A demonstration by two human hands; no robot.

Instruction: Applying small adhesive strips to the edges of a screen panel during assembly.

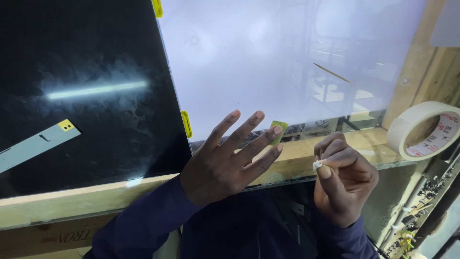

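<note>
Left hand (225, 160) fingers spread over a green wedge (277, 130) partly hidden behind them, right hand (341, 177) pinching a small white scrap (317, 165), hard to identify, tape roll (424, 130) beyond it cut off.

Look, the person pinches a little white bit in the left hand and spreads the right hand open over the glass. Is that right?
No, the hands are swapped. In the head view the right hand pinches the little white bit, and the left hand is spread open over the glass.

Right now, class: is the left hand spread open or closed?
Spread open: the left hand has its fingers fanned apart, holding nothing, above the wooden ledge.
</note>
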